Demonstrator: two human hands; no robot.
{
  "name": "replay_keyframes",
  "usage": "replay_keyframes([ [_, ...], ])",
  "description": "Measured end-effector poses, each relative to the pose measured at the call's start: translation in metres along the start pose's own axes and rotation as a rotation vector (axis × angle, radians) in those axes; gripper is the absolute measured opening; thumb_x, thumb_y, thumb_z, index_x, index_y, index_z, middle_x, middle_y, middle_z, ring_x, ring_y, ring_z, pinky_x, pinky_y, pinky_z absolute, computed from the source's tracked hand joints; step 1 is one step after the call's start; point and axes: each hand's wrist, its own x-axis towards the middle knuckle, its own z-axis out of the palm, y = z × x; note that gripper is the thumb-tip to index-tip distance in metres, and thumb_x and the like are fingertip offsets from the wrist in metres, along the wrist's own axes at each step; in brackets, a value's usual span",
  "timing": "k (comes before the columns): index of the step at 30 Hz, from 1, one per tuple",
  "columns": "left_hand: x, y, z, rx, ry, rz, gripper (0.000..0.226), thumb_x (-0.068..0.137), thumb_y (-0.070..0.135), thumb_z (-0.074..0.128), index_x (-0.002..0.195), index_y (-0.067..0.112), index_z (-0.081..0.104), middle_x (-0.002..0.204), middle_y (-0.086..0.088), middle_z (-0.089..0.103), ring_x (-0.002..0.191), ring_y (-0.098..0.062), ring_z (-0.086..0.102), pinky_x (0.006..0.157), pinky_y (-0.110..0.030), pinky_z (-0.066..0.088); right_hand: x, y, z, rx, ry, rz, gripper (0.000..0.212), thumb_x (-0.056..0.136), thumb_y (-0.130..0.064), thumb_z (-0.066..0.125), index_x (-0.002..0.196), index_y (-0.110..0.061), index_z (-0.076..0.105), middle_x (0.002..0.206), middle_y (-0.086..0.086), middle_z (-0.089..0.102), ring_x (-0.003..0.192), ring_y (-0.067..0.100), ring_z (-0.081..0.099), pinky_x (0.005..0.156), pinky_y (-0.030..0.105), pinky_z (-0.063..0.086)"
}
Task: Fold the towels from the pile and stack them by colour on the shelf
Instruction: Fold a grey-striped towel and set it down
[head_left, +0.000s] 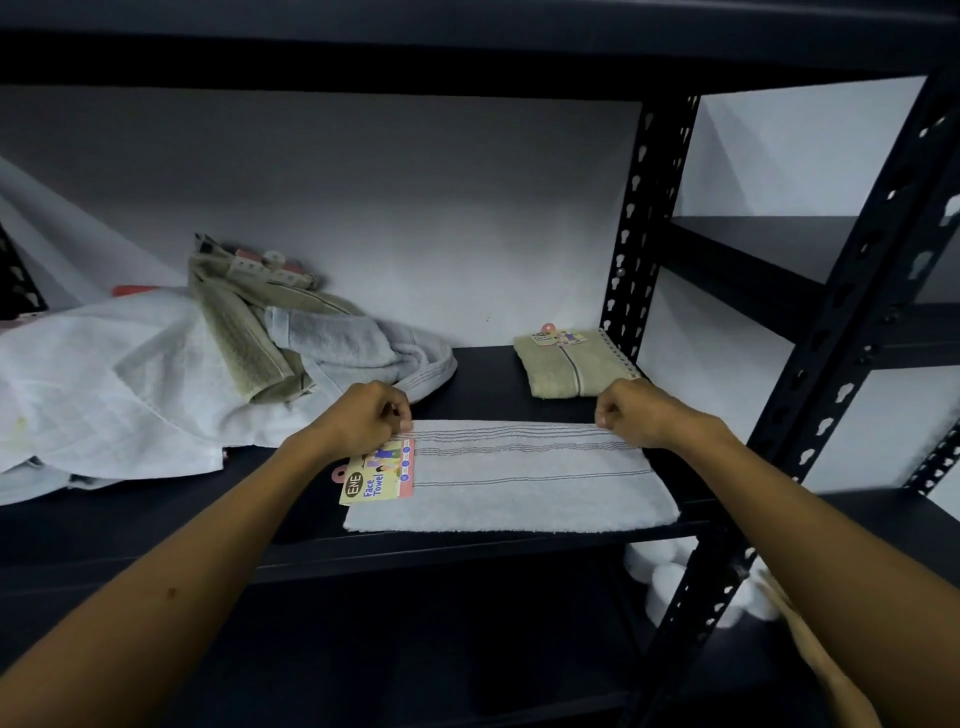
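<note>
Hands pinched far corners of pale grey towel (519, 483) lying flat at shelf (493, 374) front: L hand (363, 415) nr its label, R hand (631, 413) opposite. Beige folded towel (569, 366) behind; unfolded pile (182, 374) to left.

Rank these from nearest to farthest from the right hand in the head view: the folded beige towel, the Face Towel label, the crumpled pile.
From the right hand:
1. Folded beige towel, just behind it at the back right.
2. Face Towel label, across the grey towel, beside the left hand.
3. Crumpled pile, far left.
</note>
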Motion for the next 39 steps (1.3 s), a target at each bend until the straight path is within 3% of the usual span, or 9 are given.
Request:
replay_keyframes([
  [5, 0.001, 0.005, 0.008, 0.157, 0.052, -0.046, 0.021, 0.090, 0.008, 0.056, 0.081, 0.024, 0.065, 0.093, 0.000, 0.069, 0.085, -0.018, 0.064, 0.071, -0.033, 0.051, -0.004, -0.012, 0.017, -0.273, 0.196, 0.069, 0.018, 0.093, -0.015, 0.054, 0.109, -0.016, 0.061, 0.113, 0.008, 0.062, 0.105, 0.028, 0.056, 0.089, 0.039, 0.045],
  [9, -0.007, 0.026, 0.021, 0.392, 0.222, 0.022, 0.033, 0.088, 0.017, 0.056, 0.120, 0.019, 0.063, 0.116, -0.007, 0.063, 0.108, -0.028, 0.057, 0.090, -0.040, 0.046, -0.017, -0.045, 0.028, -0.162, 0.441, -0.016, 0.032, 0.098, -0.028, 0.050, 0.124, -0.011, 0.061, 0.120, 0.012, 0.061, 0.110, 0.032, 0.056, 0.092, 0.041, 0.047],
  [17, -0.038, 0.024, 0.053, 0.324, -0.035, 0.144, 0.089, 0.081, 0.079, 0.007, 0.150, 0.028, 0.033, 0.160, 0.001, 0.025, 0.147, -0.017, 0.019, 0.118, -0.039, 0.017, -0.038, -0.054, 0.053, -0.062, -0.089, -0.161, 0.066, 0.099, -0.061, 0.016, 0.156, -0.031, 0.005, 0.164, -0.003, -0.005, 0.151, 0.015, -0.008, 0.121, 0.040, -0.007],
  [19, -0.040, 0.023, 0.049, 0.342, -0.129, 0.158, 0.095, 0.077, 0.083, 0.003, 0.154, 0.030, 0.021, 0.164, 0.002, 0.011, 0.150, -0.015, 0.007, 0.119, -0.037, 0.007, -0.032, -0.043, 0.045, -0.096, -0.122, -0.094, 0.066, 0.100, -0.060, 0.015, 0.157, -0.027, 0.007, 0.165, -0.001, -0.001, 0.151, 0.018, -0.003, 0.121, 0.045, -0.003],
  [22, -0.040, 0.027, 0.045, 0.337, -0.096, 0.158, 0.094, 0.079, 0.083, 0.010, 0.150, 0.028, 0.033, 0.161, -0.005, 0.022, 0.150, -0.020, 0.014, 0.119, -0.040, 0.015, -0.018, -0.040, 0.033, -0.125, -0.021, -0.039, 0.048, 0.103, -0.044, 0.029, 0.129, -0.015, 0.056, 0.137, 0.005, 0.053, 0.133, 0.029, 0.043, 0.107, 0.048, 0.032],
  [24, -0.048, 0.037, 0.049, 0.388, 0.124, 0.195, 0.071, 0.085, 0.067, 0.028, 0.131, 0.022, 0.059, 0.138, -0.012, 0.052, 0.132, -0.030, 0.043, 0.104, -0.044, 0.040, -0.010, -0.052, 0.028, -0.053, 0.090, -0.104, 0.034, 0.100, -0.038, 0.042, 0.089, -0.014, 0.064, 0.093, 0.000, 0.065, 0.095, 0.027, 0.062, 0.078, 0.037, 0.045],
  [26, -0.066, 0.055, 0.057, 0.415, 0.438, 0.207, 0.041, 0.087, 0.044, 0.047, 0.108, 0.017, 0.071, 0.097, -0.010, 0.065, 0.093, -0.033, 0.062, 0.072, -0.039, 0.052, 0.000, -0.067, 0.023, 0.091, 0.041, -0.195, 0.029, 0.098, -0.038, 0.052, 0.097, -0.014, 0.069, 0.094, -0.003, 0.067, 0.090, 0.019, 0.062, 0.079, 0.035, 0.049],
  [33, -0.126, 0.107, 0.101, -0.510, 0.056, -0.229, 0.036, 0.088, 0.036, 0.066, 0.120, 0.046, 0.054, 0.071, -0.001, 0.071, 0.064, -0.014, 0.068, 0.066, -0.029, 0.056, 0.032, -0.088, 0.014, 0.110, -0.290, -0.207, 0.032, 0.086, -0.039, 0.070, 0.105, -0.014, 0.065, 0.103, 0.001, 0.068, 0.097, 0.019, 0.064, 0.090, 0.039, 0.052],
  [39, -0.122, 0.118, 0.104, -1.041, 0.179, -0.384, 0.019, 0.090, 0.019, 0.069, 0.108, 0.025, 0.068, 0.086, -0.010, 0.075, 0.073, -0.026, 0.073, 0.059, -0.031, 0.057, 0.031, -0.089, 0.008, 0.499, -0.316, -0.176, 0.037, 0.082, -0.018, 0.074, 0.115, -0.023, 0.057, 0.112, 0.010, 0.063, 0.101, 0.019, 0.061, 0.095, 0.039, 0.049],
])
